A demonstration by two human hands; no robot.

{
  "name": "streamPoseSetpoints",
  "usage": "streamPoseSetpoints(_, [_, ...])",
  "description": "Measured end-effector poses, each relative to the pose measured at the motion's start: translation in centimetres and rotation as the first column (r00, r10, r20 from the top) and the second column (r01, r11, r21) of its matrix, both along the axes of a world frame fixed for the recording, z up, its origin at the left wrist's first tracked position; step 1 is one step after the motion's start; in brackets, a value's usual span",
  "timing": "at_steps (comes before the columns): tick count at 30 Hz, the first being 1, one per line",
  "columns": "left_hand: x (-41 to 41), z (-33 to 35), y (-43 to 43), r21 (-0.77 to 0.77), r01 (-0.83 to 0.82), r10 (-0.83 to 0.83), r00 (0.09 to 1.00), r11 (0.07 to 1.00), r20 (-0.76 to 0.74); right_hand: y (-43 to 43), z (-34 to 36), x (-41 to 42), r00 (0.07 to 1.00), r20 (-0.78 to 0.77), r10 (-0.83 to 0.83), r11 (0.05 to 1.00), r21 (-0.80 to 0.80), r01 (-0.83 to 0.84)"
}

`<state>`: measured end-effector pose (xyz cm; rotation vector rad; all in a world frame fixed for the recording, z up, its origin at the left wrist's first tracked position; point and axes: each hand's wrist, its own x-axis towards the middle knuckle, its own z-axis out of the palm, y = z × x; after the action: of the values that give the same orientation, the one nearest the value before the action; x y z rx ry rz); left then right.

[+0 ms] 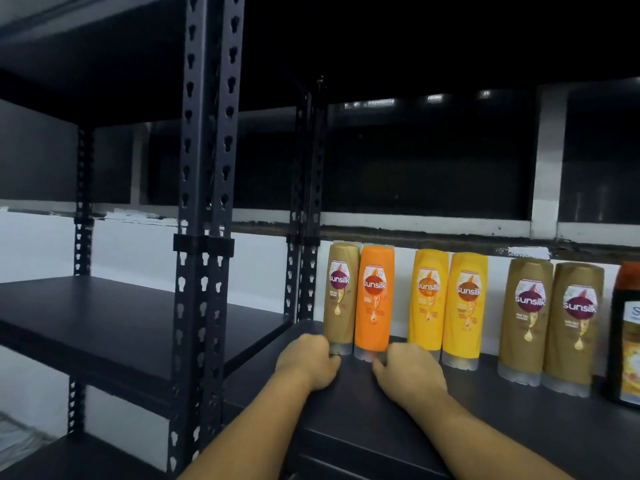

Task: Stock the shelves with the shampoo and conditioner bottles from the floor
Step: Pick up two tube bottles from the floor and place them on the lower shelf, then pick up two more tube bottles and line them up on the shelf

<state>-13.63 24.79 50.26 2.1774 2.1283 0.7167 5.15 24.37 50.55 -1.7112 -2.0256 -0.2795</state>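
A person's left hand (308, 358) is curling its fingers against the clear cap of a gold-brown bottle (341, 296) standing cap-down on the dark shelf (381, 427). The right hand (407, 370) is curling likewise at the cap of the orange bottle (375, 299) just beside it at 3 o'clock, though whether either hand is truly gripping cannot be told. Farther toward 3 o'clock, yellow bottles (446, 303), a gold-brown pair (550, 320) and a dark bottle (628, 334) at the frame's edge are standing in the same row.

White wall (138, 251) behind; dark window panes (433, 161) above, white-framed.
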Motion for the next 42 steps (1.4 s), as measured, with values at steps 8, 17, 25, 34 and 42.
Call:
streamPoseSetpoints(8, [0.5, -0.2, -6.5, -0.122, 0.128, -0.133, 0.99, 0.984, -0.038, -5.7, 0.0, 2.1, 0.989, 0.018, 0.147, 0.961, -0.24, -0.138])
streamPoseSetpoints(17, [3.8, -2.2, -17.2, 0.062, 0.234, -0.228, 0.969, 0.97, -0.093, -17.7, -1.3, 4.7, 0.954, 0.068, 0.293, 0.926, -0.27, -0.265])
streamPoseSetpoints(25, [6.4, -7.8, -25.3, 0.152, 0.336, -0.349, 0.935, 0.929, 0.068, -26.6, -5.5, 6.9, 0.928, -0.077, 0.364, 0.899, -0.231, -0.372])
streamPoseSetpoints(34, [8.5, -25.9, -32.3, -0.252, 0.332, -0.284, 0.936, 0.909, 0.208, -32.0, -22.9, 9.4, 0.957, -0.107, 0.27, 0.751, -0.598, -0.279])
streamPoseSetpoints(42, [9.0, -40.6, -33.1, -0.6, 0.272, -0.147, 0.957, 0.752, 0.25, -32.1, -38.5, 10.6, 0.978, -0.124, 0.166, 0.541, -0.818, -0.196])
